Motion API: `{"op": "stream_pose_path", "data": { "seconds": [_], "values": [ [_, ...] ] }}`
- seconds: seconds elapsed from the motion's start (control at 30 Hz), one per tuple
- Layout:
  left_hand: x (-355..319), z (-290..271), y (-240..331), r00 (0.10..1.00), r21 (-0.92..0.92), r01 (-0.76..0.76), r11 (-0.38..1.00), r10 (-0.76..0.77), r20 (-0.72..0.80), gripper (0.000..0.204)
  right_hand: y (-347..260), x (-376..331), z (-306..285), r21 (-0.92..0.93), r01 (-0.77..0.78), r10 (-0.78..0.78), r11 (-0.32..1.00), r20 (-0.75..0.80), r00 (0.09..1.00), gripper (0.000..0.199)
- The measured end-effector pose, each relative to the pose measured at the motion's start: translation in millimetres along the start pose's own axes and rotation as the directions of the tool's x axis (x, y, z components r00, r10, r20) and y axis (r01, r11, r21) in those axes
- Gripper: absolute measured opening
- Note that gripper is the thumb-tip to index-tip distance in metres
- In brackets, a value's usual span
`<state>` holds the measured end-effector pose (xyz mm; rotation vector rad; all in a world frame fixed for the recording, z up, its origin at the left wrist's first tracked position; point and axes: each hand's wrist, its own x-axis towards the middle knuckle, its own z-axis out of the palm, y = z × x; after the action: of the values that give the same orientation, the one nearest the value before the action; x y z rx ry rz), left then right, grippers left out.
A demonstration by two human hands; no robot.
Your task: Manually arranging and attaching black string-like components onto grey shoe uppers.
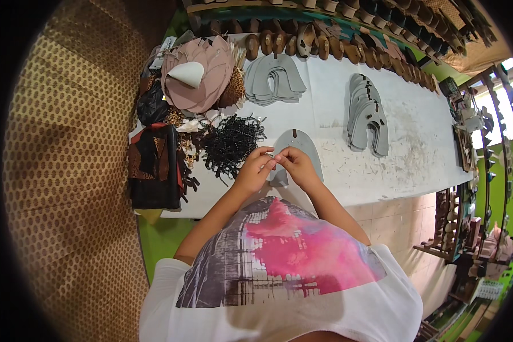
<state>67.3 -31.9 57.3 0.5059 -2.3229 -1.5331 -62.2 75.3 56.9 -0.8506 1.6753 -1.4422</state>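
My left hand (255, 171) and my right hand (300, 167) meet at the fingertips near the front edge of the table. Both are closed in a pinch; anything between the fingertips is too small to make out. Beneath them lies a grey horseshoe-shaped shoe upper piece (305, 143), partly covered by the hands, with a small dark tab (294, 133) at its rounded end. Just left of my left hand is a heap of black beaded strips (233, 142). Farther back sits a stack of plain grey upper pieces (275, 71). To the right, similar grey pieces (359, 114) overlap in a row, several bearing dark tabs.
Pink-beige cut pieces (211, 57) with a white cone (186, 74) are piled at the back left. A black box (164, 171) stands at the table's left end. Shoe lasts (324, 47) line the back edge of the white-covered table (422, 154). Shelves of shoes (450, 222) stand right.
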Motion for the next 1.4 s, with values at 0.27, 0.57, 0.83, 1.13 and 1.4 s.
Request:
{"op": "stream_pose_path", "data": {
  "seconds": [0.27, 0.57, 0.83, 1.13, 1.4],
  "values": [
    [2, 0, 12, 0.991, -0.129, 0.087, 0.988, -0.099, -0.085, 0.021, -15, -1, -1, -0.007, -0.057, 0.056, 0.998, -0.014, 0.998, 0.02],
    [-1, 12, 3, 0.999, 0.01, 0.024, 1.0, -0.024, -0.04, 0.022, -6, -14, -12, 0.366, -0.203, 0.205, 0.908, 0.032, 0.978, 0.016],
    [-4, 21, 5, 0.982, 0.026, 0.164, 0.986, -0.166, 0.086, 0.025, 19, -13, -38, 0.044, -0.24, 0.244, 0.97, -0.2, 0.949, 0.015],
    [-7, 21, 6, 0.963, 0.035, 0.164, 0.986, -0.168, 0.21, 0.025, 20, 11, -60, -0.591, -0.16, -0.028, 0.79, -0.296, 0.955, 0.025],
    [-14, 19, -1, 0.97, -0.01, 0.161, 0.987, -0.156, 0.184, 0.022, 29, 23, -64, -0.723, -0.171, -0.055, 0.669, -0.278, 0.959, 0.013]
  ]
}}
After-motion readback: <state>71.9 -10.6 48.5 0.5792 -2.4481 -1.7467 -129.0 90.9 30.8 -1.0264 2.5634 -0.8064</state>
